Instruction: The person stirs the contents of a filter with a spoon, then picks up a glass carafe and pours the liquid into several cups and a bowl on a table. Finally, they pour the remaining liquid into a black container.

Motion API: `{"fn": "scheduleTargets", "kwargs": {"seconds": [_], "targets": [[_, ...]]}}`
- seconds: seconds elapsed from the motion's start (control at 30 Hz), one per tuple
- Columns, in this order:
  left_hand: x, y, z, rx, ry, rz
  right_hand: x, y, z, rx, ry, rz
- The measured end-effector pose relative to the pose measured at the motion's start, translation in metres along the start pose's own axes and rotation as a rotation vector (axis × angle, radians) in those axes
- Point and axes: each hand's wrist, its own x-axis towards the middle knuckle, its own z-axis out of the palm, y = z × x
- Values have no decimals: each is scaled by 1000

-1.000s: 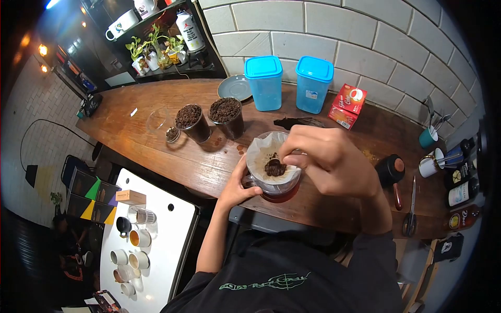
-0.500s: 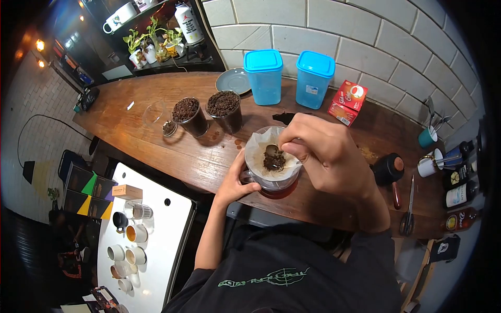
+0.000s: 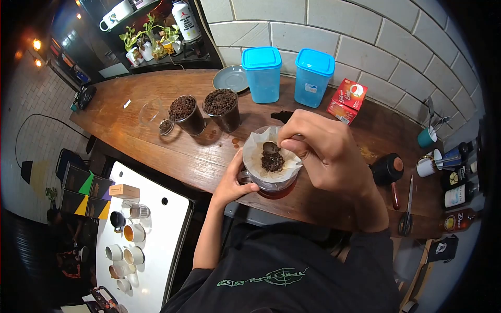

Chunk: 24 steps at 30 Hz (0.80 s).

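Note:
A paper filter (image 3: 254,155) lines a clear dripper that sits on a glass server (image 3: 275,193) with dark reddish liquid in it. My left hand (image 3: 233,182) is wrapped around the handle at the left of this glassware. Inside the paper lies a small heap of wet dark grounds (image 3: 272,163). My right hand (image 3: 324,151) pinches a spoon (image 3: 270,147) whose bowl is down in the filter, at the far edge of the heap. The fingers hide most of the spoon's handle.
Two cups of dark grounds (image 3: 220,100) and a small glass dish (image 3: 166,127) stand to the left. Behind are a grey plate (image 3: 230,79), two blue-lidded containers (image 3: 261,78) and a red box (image 3: 346,101). Scissors (image 3: 407,208) and a black pot (image 3: 386,169) lie right.
The spoon's bowl has shifted slightly back and left within the filter, and more of the grounds heap shows. My left hand keeps its hold; the view has shifted slightly.

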Motion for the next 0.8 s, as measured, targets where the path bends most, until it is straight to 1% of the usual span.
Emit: {"fn": "scheduleTargets", "kwargs": {"seconds": [0.07, 0.13, 0.27, 0.33, 0.43, 0.53, 0.63, 0.8], "targets": [[-1, 0, 1, 4, 1, 2, -1, -1, 0, -8, 13, 0], [0, -1, 1, -8, 6, -7, -3, 1, 2, -24, -61, 7], [-1, -1, 0, -15, -6, -15, -1, -6, -3, 11, -36, 4], [-1, -6, -2, 1, -8, -26, -1, -8, -4, 94, -22, 17], [-1, -6, -1, -40, -11, -37, -3, 2, 1, 39, -65, -5], [-1, -11, -3, -23, -9, -24, 0, -4, -1, 9, -5, -25], [-1, -11, -3, 2, -5, -27, -3, -4, -1, 67, -38, 7], [-1, -5, -2, 18, -7, -20, 0, -1, 0, 9, -17, -10]]}}
